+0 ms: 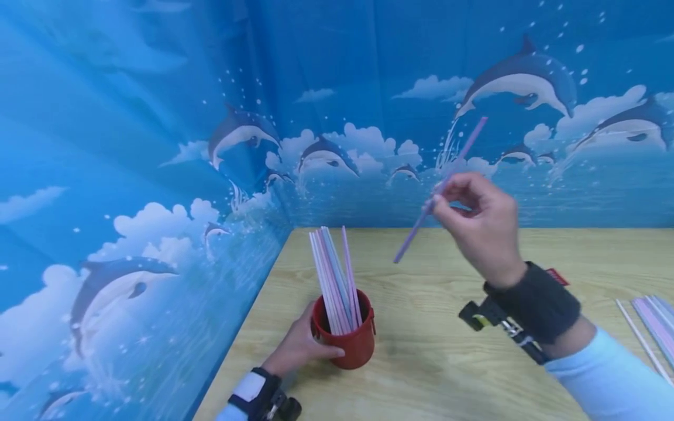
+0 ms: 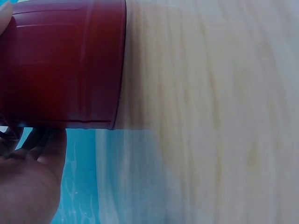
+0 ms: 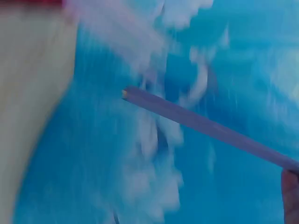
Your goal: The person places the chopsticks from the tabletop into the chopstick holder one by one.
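Left hand (image 1: 297, 348): near, low on the surface (image 1: 447, 362), fingers wrapped round the red cup (image 1: 350, 342).
Right hand (image 1: 481, 225): raised, pinching a tilted purple straw (image 1: 439, 190).

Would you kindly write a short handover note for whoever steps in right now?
Left hand: grips the round red plastic cup, standing upright on the light wooden table.
Right hand: pinches one thin purple plastic straw, tilted in the air above and to the right of the cup.
Done: a bundle of pastel straws already stands in the cup.
Left: the held straw is not yet in the cup; more loose straws lie at the table's right edge.
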`<state>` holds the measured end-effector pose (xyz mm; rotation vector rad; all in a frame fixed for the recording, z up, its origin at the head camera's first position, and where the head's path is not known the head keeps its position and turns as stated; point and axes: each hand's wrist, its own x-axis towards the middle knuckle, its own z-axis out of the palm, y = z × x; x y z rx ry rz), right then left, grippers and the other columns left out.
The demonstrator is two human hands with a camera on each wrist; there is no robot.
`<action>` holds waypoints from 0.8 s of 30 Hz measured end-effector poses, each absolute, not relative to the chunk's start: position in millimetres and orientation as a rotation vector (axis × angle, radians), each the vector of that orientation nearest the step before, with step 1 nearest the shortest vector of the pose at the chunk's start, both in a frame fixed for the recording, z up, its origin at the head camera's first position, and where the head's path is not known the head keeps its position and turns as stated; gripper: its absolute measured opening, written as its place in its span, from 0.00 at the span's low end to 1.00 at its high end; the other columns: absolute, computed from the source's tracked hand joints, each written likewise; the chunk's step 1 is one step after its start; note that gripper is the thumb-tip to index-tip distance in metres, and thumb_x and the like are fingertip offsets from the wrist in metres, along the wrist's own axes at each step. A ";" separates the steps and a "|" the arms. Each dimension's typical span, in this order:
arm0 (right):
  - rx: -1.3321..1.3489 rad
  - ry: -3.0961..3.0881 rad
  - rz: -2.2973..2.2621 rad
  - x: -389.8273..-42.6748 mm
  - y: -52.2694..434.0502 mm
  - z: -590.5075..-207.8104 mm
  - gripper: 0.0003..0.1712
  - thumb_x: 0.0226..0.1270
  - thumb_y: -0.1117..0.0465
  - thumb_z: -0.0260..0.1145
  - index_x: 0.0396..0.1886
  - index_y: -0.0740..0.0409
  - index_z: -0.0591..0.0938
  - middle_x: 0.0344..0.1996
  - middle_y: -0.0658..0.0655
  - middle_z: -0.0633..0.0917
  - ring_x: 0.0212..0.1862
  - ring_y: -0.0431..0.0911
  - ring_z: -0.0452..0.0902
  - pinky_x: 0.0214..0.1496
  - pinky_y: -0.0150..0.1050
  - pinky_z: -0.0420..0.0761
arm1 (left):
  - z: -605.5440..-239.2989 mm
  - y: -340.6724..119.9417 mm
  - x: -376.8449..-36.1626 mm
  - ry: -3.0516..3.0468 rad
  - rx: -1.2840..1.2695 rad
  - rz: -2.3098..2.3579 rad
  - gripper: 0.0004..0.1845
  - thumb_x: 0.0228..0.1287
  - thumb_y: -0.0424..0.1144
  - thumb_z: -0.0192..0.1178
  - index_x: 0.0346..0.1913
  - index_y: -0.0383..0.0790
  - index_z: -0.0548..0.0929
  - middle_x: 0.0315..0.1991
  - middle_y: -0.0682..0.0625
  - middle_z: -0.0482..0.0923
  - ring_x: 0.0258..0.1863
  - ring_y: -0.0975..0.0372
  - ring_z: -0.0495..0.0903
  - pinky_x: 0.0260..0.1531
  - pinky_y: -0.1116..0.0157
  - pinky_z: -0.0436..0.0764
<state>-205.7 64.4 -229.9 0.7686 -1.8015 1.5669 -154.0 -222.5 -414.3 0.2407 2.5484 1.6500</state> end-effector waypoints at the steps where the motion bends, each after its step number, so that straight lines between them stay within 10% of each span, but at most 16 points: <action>1: 0.827 -1.783 1.655 -203.9 51.4 -232.8 0.07 0.48 0.75 0.59 0.29 0.71 0.74 0.27 0.52 0.79 0.30 0.37 0.78 0.34 0.28 0.79 | -414.3 -221.9 -154.6 2.551 0.241 1.648 0.50 0.29 0.49 0.69 0.59 0.65 0.50 0.57 0.65 0.61 0.57 0.63 0.62 0.54 0.51 0.64; 14: 0.907 -2.532 1.323 -205.7 -20.0 -330.1 0.02 0.50 0.61 0.60 0.23 0.54 0.78 0.19 0.46 0.79 0.23 0.34 0.73 0.24 0.24 0.74 | -397.8 -216.3 -146.0 2.561 0.270 1.619 0.49 0.31 0.46 0.69 0.59 0.64 0.51 0.56 0.63 0.62 0.56 0.63 0.64 0.55 0.54 0.64; 24: 0.634 -2.799 0.613 -232.8 96.1 -334.5 0.13 0.55 0.54 0.57 0.14 0.53 0.75 0.08 0.45 0.69 0.12 0.37 0.60 0.13 0.30 0.61 | -414.1 -223.0 -156.4 2.560 0.281 1.641 0.50 0.29 0.48 0.70 0.59 0.65 0.51 0.56 0.65 0.62 0.55 0.65 0.64 0.54 0.53 0.65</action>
